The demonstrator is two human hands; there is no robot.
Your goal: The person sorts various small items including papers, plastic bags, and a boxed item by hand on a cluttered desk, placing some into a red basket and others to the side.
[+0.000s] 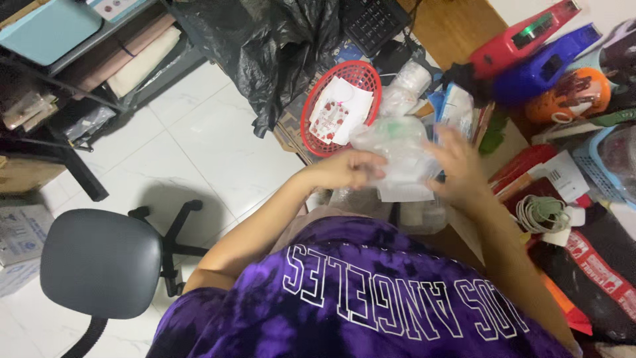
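Holding a clear plastic bag point(397, 149) with both hands above the cluttered surface point(457, 26), just in front of the chest. Left hand point(348, 169): grip curled and pinched onto the bag's left edge. Right hand point(457, 166): fingers spread against the bag's right side, motion-blurred, so whether they actually clamp the film I cannot tell.

Risks, as judged:
- Film looks thin and slick; a one-sided pinch could let the bag twist and slide down toward the lap.
- The contents, something pale with a green patch, could shift inside and tip out if an open end faces down; which end is open is not visible.
- Red mesh basket point(341, 106) with white printed packets sits just beyond the bag at the surface's edge; a bump from the left forearm could push it off onto the tiled floor point(192, 146).

Materials: bag crinkled, glossy, translucent. Basket rigid, round, open lattice. Black bin liner point(278, 46) limp, creased. Red and blue tape dispensers point(530, 50) hard moulded plastic. Office chair point(99, 262) with a matte padded seat.
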